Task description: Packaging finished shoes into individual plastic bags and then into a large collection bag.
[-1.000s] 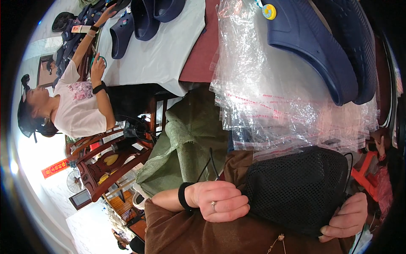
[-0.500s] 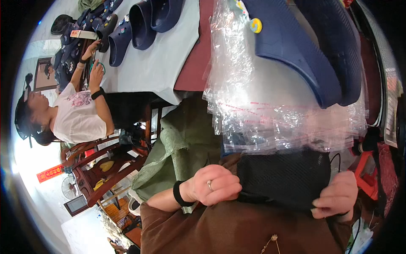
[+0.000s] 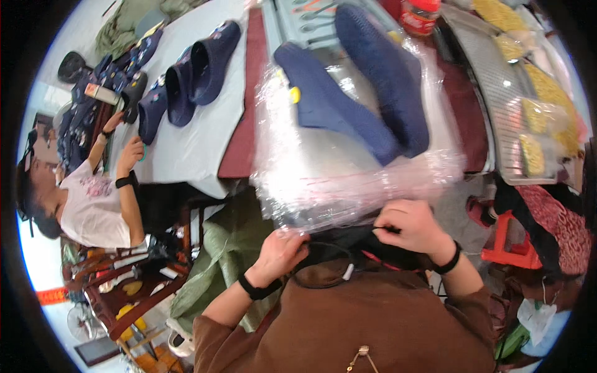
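Black mesh drawstring bag [image 3: 339,245] sits at the table edge under clear plastic bags [image 3: 348,180]; left hand [image 3: 281,253] and right hand [image 3: 410,227] both closed, pinching its cord, 2 navy clogs [image 3: 367,99] beyond.

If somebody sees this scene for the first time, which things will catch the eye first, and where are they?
Most striking is the pair of dark blue clogs lying on a shiny heap of clear plastic bags on the table, in the middle of the view. Just below, the left hand and right hand grip a black mesh bag at the heap's near edge. At far left, another person handles more blue clogs on a pale grey tabletop.
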Demonstrator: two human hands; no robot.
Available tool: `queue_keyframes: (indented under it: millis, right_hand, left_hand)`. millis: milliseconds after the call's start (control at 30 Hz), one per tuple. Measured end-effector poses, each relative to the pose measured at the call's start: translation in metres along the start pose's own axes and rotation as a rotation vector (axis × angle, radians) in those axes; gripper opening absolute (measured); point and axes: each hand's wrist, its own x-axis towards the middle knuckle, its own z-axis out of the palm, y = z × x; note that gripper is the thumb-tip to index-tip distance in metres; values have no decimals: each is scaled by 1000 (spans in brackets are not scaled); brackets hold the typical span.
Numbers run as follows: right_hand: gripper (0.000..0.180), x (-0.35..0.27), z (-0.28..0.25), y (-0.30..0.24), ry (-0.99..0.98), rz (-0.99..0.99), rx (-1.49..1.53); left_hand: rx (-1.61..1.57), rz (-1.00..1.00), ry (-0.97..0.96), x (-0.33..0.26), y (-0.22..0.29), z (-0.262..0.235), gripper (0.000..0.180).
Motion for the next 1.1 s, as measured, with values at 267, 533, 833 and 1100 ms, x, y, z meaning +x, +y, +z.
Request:
queue_keyframes:
  millis: [267, 533, 833, 1100]
  right_hand:
    - [14, -7, 8, -4, 38, -39, -128]
    - [14, 1, -49, -42, -42, 120, 152]
    - [63, 61, -91, -10, 599, 305, -210]
    - [91, 105, -71, 20, 356, 420, 65]
  left_hand:
    - [36, -13, 87, -4, 4, 7, 24]
    - [42, -65, -208, 19, 33, -57, 26]
    - [196, 128, 331, 107, 56, -93, 52]
    - [-768, -289, 422, 180, 31, -40, 87]
